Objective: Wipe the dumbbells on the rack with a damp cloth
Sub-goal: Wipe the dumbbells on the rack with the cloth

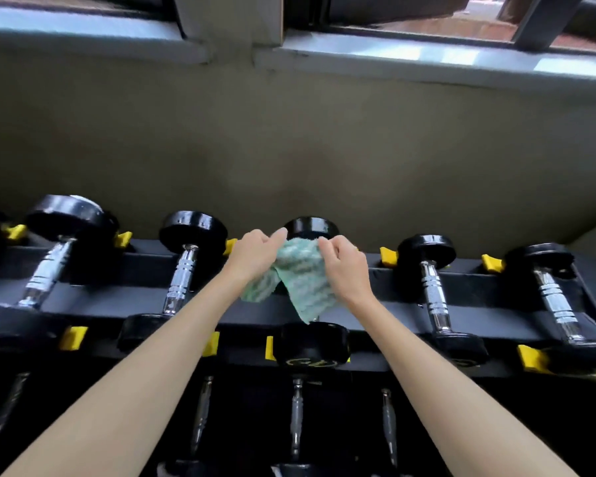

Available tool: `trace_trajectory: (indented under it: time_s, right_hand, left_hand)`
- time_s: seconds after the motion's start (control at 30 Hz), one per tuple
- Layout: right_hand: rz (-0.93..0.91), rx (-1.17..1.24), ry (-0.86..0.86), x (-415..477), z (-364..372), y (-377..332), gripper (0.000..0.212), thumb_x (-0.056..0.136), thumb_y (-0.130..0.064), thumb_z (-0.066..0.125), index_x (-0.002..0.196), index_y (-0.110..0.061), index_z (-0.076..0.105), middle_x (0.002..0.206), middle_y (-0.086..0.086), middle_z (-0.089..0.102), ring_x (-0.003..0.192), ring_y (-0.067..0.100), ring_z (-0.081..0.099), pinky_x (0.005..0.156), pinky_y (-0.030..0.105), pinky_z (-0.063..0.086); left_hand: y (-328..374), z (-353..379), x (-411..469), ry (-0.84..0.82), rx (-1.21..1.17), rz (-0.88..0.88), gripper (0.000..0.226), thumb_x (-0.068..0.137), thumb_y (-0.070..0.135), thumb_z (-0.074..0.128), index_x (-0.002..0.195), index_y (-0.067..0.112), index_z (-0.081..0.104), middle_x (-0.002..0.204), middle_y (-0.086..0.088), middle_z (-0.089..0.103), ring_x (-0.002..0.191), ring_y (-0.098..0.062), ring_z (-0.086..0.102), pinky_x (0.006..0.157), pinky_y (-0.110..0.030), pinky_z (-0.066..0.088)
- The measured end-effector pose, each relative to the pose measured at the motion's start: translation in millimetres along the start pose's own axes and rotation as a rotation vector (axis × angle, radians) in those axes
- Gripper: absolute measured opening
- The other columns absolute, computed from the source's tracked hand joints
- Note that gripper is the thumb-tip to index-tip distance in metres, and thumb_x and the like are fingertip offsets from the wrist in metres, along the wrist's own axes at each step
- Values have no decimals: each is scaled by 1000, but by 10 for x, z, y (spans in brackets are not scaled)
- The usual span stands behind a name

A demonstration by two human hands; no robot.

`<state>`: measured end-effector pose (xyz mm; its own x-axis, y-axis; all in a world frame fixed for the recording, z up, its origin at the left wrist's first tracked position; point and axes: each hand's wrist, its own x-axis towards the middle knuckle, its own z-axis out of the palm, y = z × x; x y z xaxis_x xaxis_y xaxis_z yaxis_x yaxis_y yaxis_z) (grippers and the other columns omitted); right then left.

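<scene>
Green-and-white cloth (300, 277) pinched along its top edge, left hand (255, 253) and right hand (344, 270) each with fingers curled onto it, hanging over the middle dumbbell (312, 344) on the top tier of the rack (393, 306). Handle hidden directly beneath, long axis from front rail to back rail. Both hands equally near; likely next straight down, then along that line.

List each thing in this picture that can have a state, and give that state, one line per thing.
Green-and-white cloth: held up by both hands, hanging loose.
Left hand: grips the cloth's left side.
Right hand: pinches the cloth's right side.
Middle dumbbell: lying on the rack, handle hidden by the cloth.
Other top-row dumbbells: lying on the rack, untouched.
</scene>
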<state>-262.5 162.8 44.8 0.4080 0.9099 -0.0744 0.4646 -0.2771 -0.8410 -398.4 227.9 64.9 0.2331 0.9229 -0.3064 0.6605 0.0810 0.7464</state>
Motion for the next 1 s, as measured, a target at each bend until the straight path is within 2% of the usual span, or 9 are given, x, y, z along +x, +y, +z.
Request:
trace_trajectory:
  time_s: [0.1,0.17,0.23,0.3,0.43,0.57,0.73,0.9,1.0]
  right_hand:
    - [75,204,-113,-158,-96,-153,22,76,-32,53,93,-20,47,94,1,52,81,15,49,66,29,38]
    - [65,126,-167,-221,-102,-225,36,72,-23,50,108,-21,45,102,4,50,75,15,50,63,29,38]
    - [10,-61,-135,-220,-56,-273,28,85,-16,50,112,-15,52,101,2,48,76,15,48,66,28,35]
    - [-28,-138,-92,-216,14,-327,20,90,-17,48,101,-7,61,89,0,50,86,17,46,67,29,31]
    - [-92,-167,-46,-119,262,-527,33,95,-19,42,66,-6,50,76,6,41,91,25,41,64,35,18]
    - [-148,-315,66,182,539,-891,33,99,-24,36,109,-16,67,108,11,48,109,26,38,70,28,16]
    - [-200,-305,246,517,1031,-1342,33,100,-26,37,125,-27,58,118,5,41,105,22,33,90,28,27]
    - [4,-333,-27,598,1668,-1076,36,90,-24,47,121,-31,63,123,-2,45,115,21,33,97,31,26]
    - [180,-2,90,559,1850,-1014,42,83,-32,46,100,-4,72,104,0,60,109,22,48,86,29,33]
  left_hand:
    - [24,-295,-266,-197,68,40,44,80,55,60,105,23,44,93,4,53,81,-11,50,62,-25,36]
    - [-61,-456,-404,-262,283,131,38,76,40,69,103,25,47,88,4,54,76,-12,51,60,-24,36]
    - [-138,-584,-462,-195,403,208,13,81,27,65,81,21,54,73,2,53,71,-21,52,59,-28,34]
    - [-153,-735,-457,-93,430,222,21,88,23,57,68,17,58,69,0,51,74,-23,49,64,-30,33]
    - [-177,-1092,-222,67,453,241,19,90,9,47,86,13,64,90,-11,62,94,-31,56,77,-33,42]
    - [-179,-1467,116,205,323,308,25,90,4,45,99,12,67,99,-14,66,98,-33,57,83,-36,44]
    - [-310,-1936,549,295,159,410,46,83,-8,36,112,13,66,110,-11,66,103,-28,57,81,-28,41]
    - [-1018,-1948,860,91,469,275,43,79,11,37,110,11,66,119,-12,63,113,-31,54,98,-33,38]
    - [-1328,-1868,903,-164,510,87,45,59,23,43,95,15,68,98,-13,68,91,-32,58,78,-31,43]
